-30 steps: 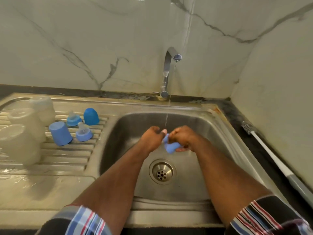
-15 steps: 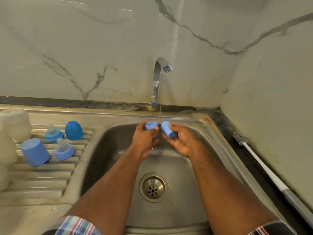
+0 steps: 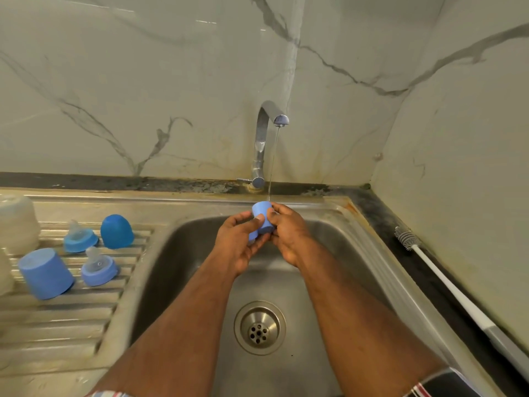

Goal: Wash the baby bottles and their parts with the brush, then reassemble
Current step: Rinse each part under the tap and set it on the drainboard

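At the far left of the draining board [image 3: 86,316], 2 milky white bottle bodies stand cut off by the edge of view: one [image 3: 17,222] at the back, one [image 3: 4,272] nearer, only a sliver showing. Next to them a large blue cap [image 3: 45,273] stands upside down on the ridges, tilted a little. Just beside it sits a blue collar with a clear teat [image 3: 98,267], and behind that a 2nd collar with teat [image 3: 80,237]; a darker blue domed cap [image 3: 116,231] stands just right of that one. Over the steel sink [image 3: 177,253], the left hand [image 3: 240,245] and the right hand [image 3: 286,233] meet under the tap [image 3: 264,144], from which a thin stream of water falls. Together they hold a small light blue cap [image 3: 262,217], its closed end up and catching the stream; the left thumb lies across its front with the fingers curled beneath, and the right thumb and fingers are wrapped round its right side. The drain [image 3: 260,328] lies below, between the forearms. On the dark counter strip at the right, the bottle brush [image 3: 458,296] lies flat along the wall, its bristle head toward the back corner, well apart from both hands.
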`<action>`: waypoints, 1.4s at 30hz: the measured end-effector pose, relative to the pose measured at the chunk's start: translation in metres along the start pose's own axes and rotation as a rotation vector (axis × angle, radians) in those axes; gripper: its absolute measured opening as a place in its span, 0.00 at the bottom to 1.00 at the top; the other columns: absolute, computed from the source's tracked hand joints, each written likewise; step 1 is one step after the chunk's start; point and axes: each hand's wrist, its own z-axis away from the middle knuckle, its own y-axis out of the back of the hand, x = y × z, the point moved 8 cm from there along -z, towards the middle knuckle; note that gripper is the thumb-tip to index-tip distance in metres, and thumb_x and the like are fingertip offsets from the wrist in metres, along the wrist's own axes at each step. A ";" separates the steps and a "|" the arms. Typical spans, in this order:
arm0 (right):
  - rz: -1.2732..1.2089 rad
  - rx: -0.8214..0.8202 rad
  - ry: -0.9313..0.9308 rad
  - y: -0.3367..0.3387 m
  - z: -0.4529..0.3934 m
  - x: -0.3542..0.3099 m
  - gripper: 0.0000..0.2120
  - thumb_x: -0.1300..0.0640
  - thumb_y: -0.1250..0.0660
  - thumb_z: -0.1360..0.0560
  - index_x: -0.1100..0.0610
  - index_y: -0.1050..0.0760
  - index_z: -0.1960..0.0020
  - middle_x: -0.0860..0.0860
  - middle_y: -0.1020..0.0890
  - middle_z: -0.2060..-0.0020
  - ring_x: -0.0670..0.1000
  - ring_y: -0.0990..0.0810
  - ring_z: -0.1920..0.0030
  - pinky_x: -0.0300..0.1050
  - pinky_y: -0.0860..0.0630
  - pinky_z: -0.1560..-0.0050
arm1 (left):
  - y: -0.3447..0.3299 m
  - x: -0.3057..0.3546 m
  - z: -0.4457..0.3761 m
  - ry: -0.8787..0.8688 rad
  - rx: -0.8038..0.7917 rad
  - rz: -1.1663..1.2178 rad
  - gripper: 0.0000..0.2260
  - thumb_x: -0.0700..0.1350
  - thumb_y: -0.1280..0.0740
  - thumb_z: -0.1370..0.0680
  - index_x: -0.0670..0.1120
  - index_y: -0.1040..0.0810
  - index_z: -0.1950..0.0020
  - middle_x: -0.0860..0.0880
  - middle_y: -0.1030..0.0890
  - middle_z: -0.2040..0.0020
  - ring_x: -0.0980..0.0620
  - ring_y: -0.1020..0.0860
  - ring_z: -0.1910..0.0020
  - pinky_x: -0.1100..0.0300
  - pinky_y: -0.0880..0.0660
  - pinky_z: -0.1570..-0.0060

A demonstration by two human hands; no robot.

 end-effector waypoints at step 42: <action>0.608 0.068 0.271 0.001 0.014 -0.028 0.19 0.55 0.22 0.30 0.52 0.23 0.42 0.45 0.19 0.52 0.47 0.20 0.52 0.43 0.22 0.50 | 0.016 0.008 -0.001 -0.025 0.152 -0.123 0.08 0.41 0.34 0.17 0.41 0.19 0.39 0.39 0.19 0.42 0.43 0.18 0.45 0.48 0.18 0.45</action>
